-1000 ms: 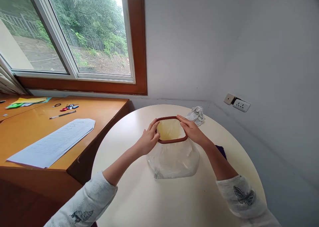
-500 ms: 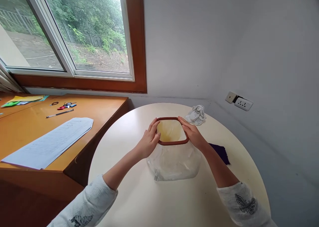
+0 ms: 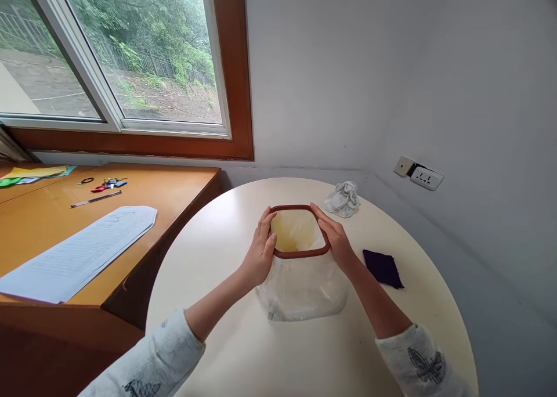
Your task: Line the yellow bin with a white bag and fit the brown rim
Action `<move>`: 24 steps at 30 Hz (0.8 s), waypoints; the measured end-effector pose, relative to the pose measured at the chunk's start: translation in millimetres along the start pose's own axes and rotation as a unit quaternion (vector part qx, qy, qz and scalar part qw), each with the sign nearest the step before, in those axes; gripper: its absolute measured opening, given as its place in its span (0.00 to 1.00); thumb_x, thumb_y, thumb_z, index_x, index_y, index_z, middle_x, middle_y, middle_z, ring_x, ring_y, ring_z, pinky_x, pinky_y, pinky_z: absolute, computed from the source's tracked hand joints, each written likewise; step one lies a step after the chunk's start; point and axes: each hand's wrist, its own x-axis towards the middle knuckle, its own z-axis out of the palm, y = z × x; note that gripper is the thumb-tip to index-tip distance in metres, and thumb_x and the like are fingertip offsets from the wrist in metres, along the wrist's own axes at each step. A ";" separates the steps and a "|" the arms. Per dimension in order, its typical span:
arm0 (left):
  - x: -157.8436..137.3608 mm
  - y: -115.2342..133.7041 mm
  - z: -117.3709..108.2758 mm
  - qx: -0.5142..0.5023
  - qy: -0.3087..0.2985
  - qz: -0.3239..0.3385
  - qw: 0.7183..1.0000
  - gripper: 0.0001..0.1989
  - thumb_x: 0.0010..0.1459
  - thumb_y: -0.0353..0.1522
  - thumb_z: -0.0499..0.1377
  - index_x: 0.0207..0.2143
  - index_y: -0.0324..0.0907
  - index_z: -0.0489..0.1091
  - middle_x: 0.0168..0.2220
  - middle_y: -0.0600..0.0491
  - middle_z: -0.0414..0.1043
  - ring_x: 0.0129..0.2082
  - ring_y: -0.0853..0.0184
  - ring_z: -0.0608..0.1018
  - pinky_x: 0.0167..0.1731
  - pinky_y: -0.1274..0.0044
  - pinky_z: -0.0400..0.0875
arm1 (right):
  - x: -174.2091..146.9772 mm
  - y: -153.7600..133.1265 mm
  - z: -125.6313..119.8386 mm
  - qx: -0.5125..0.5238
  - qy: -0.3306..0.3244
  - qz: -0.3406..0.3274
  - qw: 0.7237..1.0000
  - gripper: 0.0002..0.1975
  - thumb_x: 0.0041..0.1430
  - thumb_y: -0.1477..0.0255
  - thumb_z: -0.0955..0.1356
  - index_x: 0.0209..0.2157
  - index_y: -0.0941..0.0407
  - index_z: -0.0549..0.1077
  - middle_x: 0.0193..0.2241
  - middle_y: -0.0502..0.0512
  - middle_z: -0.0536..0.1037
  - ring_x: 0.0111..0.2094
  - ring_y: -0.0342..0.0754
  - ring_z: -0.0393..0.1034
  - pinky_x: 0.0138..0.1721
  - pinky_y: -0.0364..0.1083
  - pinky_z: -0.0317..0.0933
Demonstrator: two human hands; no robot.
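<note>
In the middle of the round table stands a small bin-like container with a brown rounded-square rim, its yellowish inside visible from above. A clear plastic bag hangs loosely round its outside and spreads onto the tabletop. My left hand grips the left side of the rim, thumb near the front corner and fingers along the side. At the opposite side, my right hand holds the rim with its fingers along the edge. The container's lower body is hidden by the bag.
On the round cream table lie a crumpled white cloth at the back and a dark purple cloth at right. Papers, a pen and keys rest on the wooden desk. A socket is on the wall.
The view has shifted slightly, and more of the purple cloth shows beside my right forearm. Both hands stay on the rim, which tilts a little more towards me.
</note>
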 end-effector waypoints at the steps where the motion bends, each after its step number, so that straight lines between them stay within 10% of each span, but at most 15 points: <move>1: -0.1 -1.0 2.5 -0.010 0.014 0.005 1.000 0.22 0.63 0.39 0.38 0.58 0.47 0.48 0.64 0.53 0.37 0.63 0.63 0.44 0.60 0.63 0.45 | -0.9 0.5 1.8 0.017 0.006 0.002 1.000 0.22 0.57 0.64 0.61 0.53 0.51 0.64 0.58 0.45 0.59 0.60 0.47 0.48 0.61 0.50 0.41; 18: 0.8 1.4 9.0 -0.001 0.047 0.004 0.999 0.21 0.63 0.40 0.36 0.57 0.47 0.50 0.64 0.53 0.40 0.63 0.64 0.46 0.60 0.65 0.44 | -2.4 -1.2 5.5 0.032 0.025 0.027 0.999 0.24 0.57 0.63 0.60 0.55 0.52 0.62 0.58 0.47 0.58 0.60 0.47 0.50 0.60 0.51 0.45; 24: -8.6 5.6 -10.1 -0.066 0.004 -0.081 0.995 0.28 0.61 0.46 0.38 0.61 0.53 0.36 0.64 0.52 0.36 0.61 0.60 0.49 0.58 0.61 0.47 | -9.9 8.1 -9.7 0.046 0.033 0.044 0.997 0.27 0.58 0.55 0.58 0.57 0.50 0.58 0.60 0.49 0.56 0.60 0.47 0.48 0.59 0.49 0.47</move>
